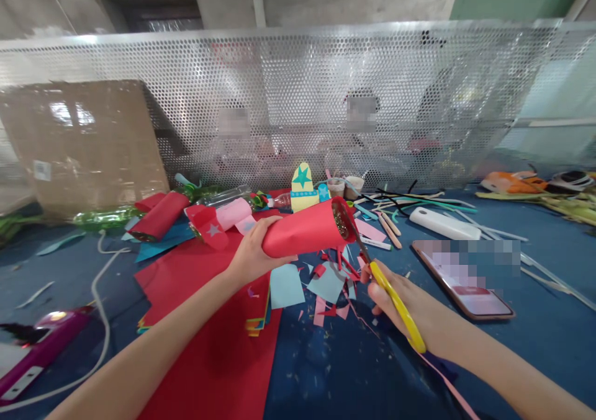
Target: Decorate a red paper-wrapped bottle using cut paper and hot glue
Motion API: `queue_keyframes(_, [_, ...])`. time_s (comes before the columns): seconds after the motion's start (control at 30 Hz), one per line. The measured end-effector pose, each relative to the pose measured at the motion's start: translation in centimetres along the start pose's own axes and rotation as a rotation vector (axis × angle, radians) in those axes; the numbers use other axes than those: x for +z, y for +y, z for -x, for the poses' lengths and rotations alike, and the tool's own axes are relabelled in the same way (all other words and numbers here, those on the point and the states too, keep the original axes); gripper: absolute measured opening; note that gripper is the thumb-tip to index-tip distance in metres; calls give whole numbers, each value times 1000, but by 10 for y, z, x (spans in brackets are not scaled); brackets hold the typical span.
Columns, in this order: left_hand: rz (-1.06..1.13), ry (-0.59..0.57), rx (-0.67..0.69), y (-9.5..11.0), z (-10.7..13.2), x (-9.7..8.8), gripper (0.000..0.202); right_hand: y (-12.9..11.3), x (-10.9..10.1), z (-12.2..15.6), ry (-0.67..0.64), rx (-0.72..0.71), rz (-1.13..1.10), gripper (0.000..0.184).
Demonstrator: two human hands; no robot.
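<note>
My left hand (254,252) is wrapped round a tube covered in red paper (300,229), held level above the table. The tube's open right end shows a dark, glittery inside. In my right hand (405,302) is a pair of scissors with yellow handles (395,305). Their dark blades point up and left and meet the red paper edge at the tube's right end; I cannot tell how far apart the blades are. Beneath the tube lie light blue paper pieces (287,285) and pink and red scraps. Large red paper sheets (223,370) spread under my left arm.
Behind stand a yellow paper shape with a teal star (303,181), small cups (354,187) and another red-wrapped tube (162,216). A phone (465,280) and white device (444,223) lie right. A power strip (46,352) sits left. Perforated metal screen (288,97) borders the back.
</note>
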State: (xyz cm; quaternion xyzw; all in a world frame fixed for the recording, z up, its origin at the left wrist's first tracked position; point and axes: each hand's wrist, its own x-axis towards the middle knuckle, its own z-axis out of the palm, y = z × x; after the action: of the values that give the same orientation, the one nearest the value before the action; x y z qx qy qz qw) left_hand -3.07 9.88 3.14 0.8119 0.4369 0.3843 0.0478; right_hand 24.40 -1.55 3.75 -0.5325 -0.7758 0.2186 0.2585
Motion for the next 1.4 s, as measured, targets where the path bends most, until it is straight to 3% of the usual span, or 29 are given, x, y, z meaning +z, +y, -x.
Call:
queue_keyframes(0.27, [24,19,-17,5,3,2,70,-2,1,-1,118,-34,1,44])
queue_keyframes(0.43, [28,15,-39,8,3,2,70,2,0,-3,85,45,-9,40])
queue_keyframes(0.7, [88,-2,-47,10,1,-1,69,0,-5,-3,139,101,30,48])
queue_keyframes(0.87, [162,-61,-59,10,-3,-5,68,-9,-14,-4,103,124,44,46])
queue_keyframes(1.13, [233,-210,-150,12,-8,-14,73,-11,-18,-8,161,141,151,44])
queue_keyframes(1.3, [229,-236,-96,10,-10,-15,74,-16,-23,-3,37,120,99,33])
queue_keyframes(1.4, [229,-254,-60,10,-9,-15,71,-17,-23,0,58,32,95,26])
